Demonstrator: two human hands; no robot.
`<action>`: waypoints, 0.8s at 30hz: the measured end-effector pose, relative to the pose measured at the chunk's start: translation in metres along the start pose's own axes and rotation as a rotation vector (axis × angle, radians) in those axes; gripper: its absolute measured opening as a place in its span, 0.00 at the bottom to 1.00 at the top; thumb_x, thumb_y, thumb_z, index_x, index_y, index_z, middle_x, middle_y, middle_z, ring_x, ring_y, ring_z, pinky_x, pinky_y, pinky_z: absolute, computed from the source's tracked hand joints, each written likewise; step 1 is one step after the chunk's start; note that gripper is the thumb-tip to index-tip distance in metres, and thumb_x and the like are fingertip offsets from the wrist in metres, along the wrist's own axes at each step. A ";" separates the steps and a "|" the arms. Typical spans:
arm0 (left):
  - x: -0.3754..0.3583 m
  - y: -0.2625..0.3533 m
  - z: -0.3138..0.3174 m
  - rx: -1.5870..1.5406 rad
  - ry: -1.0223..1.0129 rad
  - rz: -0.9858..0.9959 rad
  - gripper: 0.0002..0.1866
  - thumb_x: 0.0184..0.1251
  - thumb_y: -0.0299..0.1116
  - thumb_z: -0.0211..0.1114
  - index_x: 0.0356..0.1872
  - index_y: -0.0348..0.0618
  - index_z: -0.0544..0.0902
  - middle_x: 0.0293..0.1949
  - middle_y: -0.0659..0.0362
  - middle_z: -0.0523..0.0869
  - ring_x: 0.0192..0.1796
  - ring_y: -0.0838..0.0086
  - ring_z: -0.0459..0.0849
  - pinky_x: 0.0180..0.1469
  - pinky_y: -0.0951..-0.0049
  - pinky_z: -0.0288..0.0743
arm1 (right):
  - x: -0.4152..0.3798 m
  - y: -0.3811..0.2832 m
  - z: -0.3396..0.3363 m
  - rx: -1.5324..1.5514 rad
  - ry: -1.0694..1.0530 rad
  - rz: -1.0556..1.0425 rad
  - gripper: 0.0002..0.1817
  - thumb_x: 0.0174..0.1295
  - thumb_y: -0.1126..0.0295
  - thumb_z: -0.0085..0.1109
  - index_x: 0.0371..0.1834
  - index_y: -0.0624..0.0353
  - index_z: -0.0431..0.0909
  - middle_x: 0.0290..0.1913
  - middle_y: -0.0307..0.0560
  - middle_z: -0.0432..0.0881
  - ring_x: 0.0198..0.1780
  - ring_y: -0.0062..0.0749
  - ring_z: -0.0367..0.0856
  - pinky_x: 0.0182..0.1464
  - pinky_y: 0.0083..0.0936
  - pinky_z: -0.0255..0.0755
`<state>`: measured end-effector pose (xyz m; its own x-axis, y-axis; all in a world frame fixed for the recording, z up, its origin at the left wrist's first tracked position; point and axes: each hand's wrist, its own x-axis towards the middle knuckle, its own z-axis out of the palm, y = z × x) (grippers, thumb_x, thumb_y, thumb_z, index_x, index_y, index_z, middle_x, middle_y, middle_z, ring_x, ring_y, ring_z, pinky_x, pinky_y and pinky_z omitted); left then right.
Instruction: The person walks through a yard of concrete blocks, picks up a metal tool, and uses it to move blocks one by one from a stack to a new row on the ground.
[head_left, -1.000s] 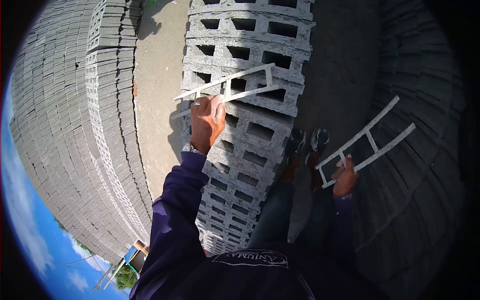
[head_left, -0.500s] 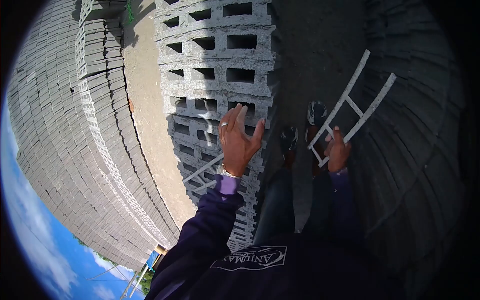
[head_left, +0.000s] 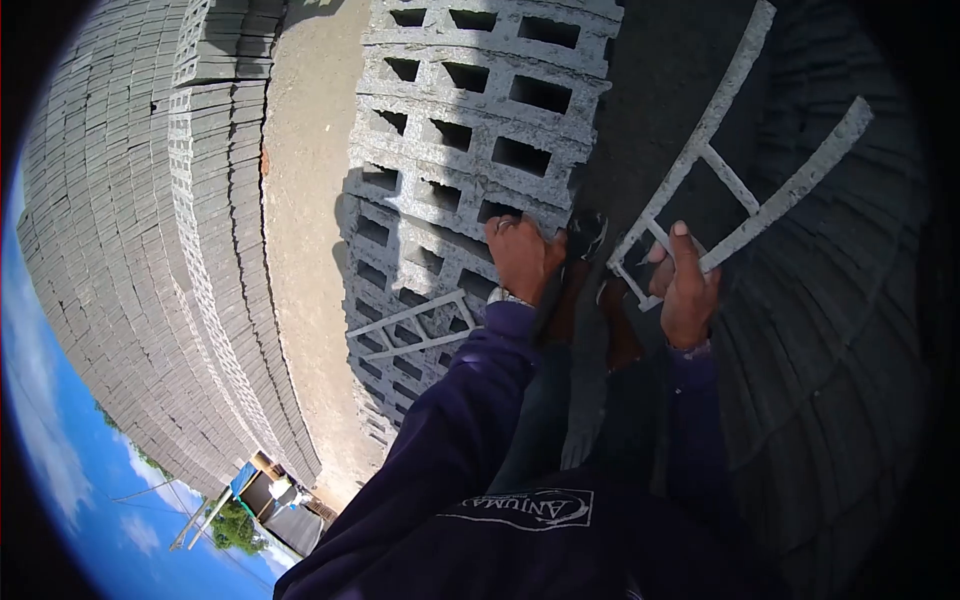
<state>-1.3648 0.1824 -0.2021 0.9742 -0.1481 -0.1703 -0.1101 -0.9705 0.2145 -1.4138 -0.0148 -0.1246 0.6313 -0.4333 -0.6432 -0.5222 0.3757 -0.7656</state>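
Observation:
My left hand [head_left: 522,258] is on the near edge of a long row of grey concrete hollow blocks [head_left: 478,150]. Its fingers curl over a block beside one of the dark openings, and the fingertips are hidden. In my right hand [head_left: 688,295], closed with the thumb extended, is a ladder-shaped frame [head_left: 682,170] crusted with grey cement. Two long bars with short rungs form this frame, which points away from me over the shaded ground. A second, similar ladder-shaped frame [head_left: 410,328] lies across the block faces, left of my left wrist.
Tall stacks of blocks [head_left: 130,250] rise on the left beyond a strip of sandy ground [head_left: 312,190]. More stacked blocks [head_left: 830,330] stand in shade on the right. My feet are in the narrow gap between. A small shelter [head_left: 285,505] shows at lower left.
My left hand has come down and right, from spread fingers above the blocks to fingers curled on a block. The frame in my right hand has come closer and larger in view.

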 end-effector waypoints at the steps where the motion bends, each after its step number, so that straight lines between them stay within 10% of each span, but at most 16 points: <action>1: -0.001 -0.003 0.000 -0.035 -0.043 -0.022 0.21 0.43 0.46 0.76 0.23 0.35 0.82 0.25 0.46 0.84 0.38 0.56 0.83 0.58 0.62 0.63 | 0.001 -0.011 0.017 0.022 -0.068 -0.013 0.26 0.71 0.51 0.53 0.22 0.61 0.75 0.11 0.32 0.61 0.14 0.16 0.57 0.20 0.21 0.50; 13: -0.028 -0.027 -0.007 -0.238 -0.011 -0.002 0.21 0.40 0.44 0.75 0.27 0.35 0.82 0.27 0.47 0.83 0.42 0.57 0.81 0.59 0.61 0.63 | -0.021 -0.143 0.165 0.053 -0.234 -0.451 0.27 0.69 0.51 0.56 0.24 0.66 0.78 0.11 0.33 0.63 0.14 0.17 0.57 0.20 0.20 0.51; 24: -0.023 -0.021 0.010 -0.076 -0.045 -0.039 0.21 0.37 0.40 0.76 0.22 0.28 0.80 0.29 0.42 0.83 0.44 0.47 0.79 0.56 0.55 0.66 | 0.034 0.072 0.014 0.286 0.337 0.075 0.22 0.67 0.53 0.56 0.22 0.60 0.74 0.11 0.31 0.57 0.12 0.18 0.53 0.18 0.22 0.50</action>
<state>-1.3864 0.2041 -0.2118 0.9673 -0.1205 -0.2230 -0.0550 -0.9586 0.2792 -1.4221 0.0088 -0.2013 0.3508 -0.6211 -0.7009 -0.3503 0.6071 -0.7133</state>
